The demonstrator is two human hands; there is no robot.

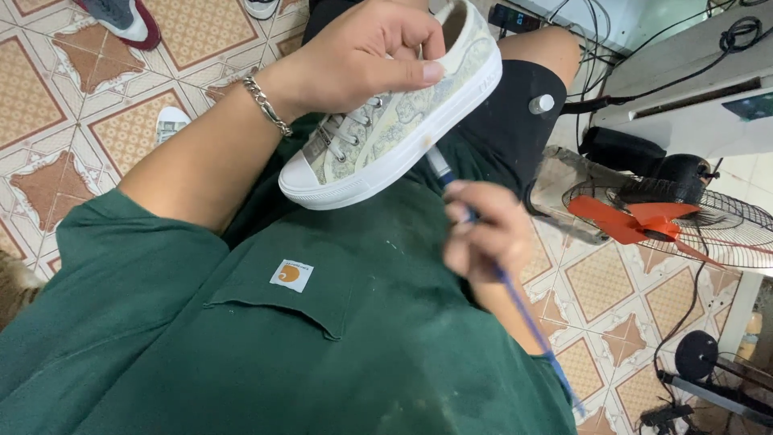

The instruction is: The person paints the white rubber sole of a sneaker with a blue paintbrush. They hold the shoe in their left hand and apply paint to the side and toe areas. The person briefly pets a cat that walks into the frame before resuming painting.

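My left hand (366, 52) grips a patterned canvas sneaker (398, 125) with a thick white sole, holding it tilted over my lap, toe toward me. A chain bracelet (267, 103) sits on that wrist. My right hand (483, 234), blurred, holds a thin blue-handled brush (441, 165) like a pen. The brush tip touches the edge of the white sole. The long blue handle runs down past my hand to the lower right.
I wear a dark green shirt (282, 346) with a chest pocket. A fan with orange blades (652, 221) stands on the right, cables and a white unit (684, 89) behind it. Other shoes (121, 18) lie on the patterned tile floor (48, 105).
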